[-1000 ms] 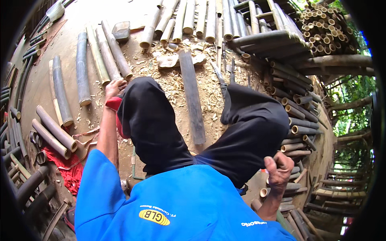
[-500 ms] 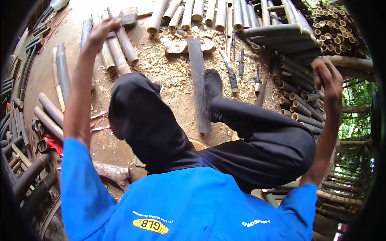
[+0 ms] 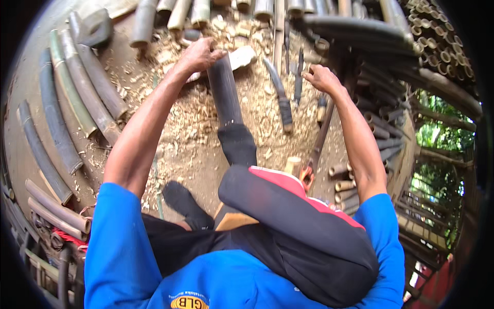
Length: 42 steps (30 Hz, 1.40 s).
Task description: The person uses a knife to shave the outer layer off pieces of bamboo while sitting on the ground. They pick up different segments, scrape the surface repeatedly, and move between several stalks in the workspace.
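A dark bamboo length (image 3: 225, 95) lies in front of me among pale shavings. My left hand (image 3: 200, 55) is closed over its far end. The near end meets my dark-socked foot (image 3: 237, 145). To the right, my right hand (image 3: 321, 79) hangs with its fingers loosely bent, seemingly holding nothing. Close by on the left of that hand are a slim dark tool (image 3: 299, 77) and a knife with a curved blade (image 3: 275, 77) and a dark wrapped handle. A pale block (image 3: 242, 57) lies beside the bamboo's far end.
Bamboo lengths (image 3: 85, 85) lie on the ground at left. More bamboo (image 3: 199, 13) lines the far side. A stack of cut bamboo tubes (image 3: 432, 26) rises at the far right. An orange-red item (image 3: 307, 176) lies by my bent knee.
Both hands have moved inward from the sides. My left hand has come onto the bamboo's far end, and my right hand near the tools. My legs have shifted, one foot now at the bamboo's near end.
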### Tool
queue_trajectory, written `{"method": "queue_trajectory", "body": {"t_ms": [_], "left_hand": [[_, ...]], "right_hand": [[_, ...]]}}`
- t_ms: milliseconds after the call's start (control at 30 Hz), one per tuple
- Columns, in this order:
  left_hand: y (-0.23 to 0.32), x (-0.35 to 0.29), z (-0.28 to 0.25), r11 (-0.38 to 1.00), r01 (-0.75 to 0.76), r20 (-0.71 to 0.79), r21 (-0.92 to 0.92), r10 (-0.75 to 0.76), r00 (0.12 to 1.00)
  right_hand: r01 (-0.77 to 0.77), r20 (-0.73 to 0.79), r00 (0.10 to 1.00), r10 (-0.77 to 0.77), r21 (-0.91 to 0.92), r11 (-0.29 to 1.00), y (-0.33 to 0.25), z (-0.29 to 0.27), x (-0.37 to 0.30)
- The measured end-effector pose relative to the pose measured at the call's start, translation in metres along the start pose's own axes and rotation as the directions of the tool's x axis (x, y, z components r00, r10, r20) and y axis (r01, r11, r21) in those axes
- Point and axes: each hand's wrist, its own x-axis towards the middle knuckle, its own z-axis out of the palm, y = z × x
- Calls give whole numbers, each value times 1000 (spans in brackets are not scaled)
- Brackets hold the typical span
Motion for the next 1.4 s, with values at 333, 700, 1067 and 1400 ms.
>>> {"method": "queue_trajectory", "body": {"t_ms": [333,700,1067,1400], "left_hand": [[-10,1,28,855,232,-10,-464,-267,964],[-31,-13,4,306,323,131,-895,-513,848],[32,-151,-36,759,520,464,-391,-326,824],[95,-130,-1,957,-268,-465,-113,187,865]], "right_hand": [[-248,-59,957,285,346,905,49,120,45],[-177,-307,814,493,677,715,48,135,39],[204,-302,950,72,782,589,-136,147,-24],[198,-185,914,-362,980,0,-194,76,-67]]}}
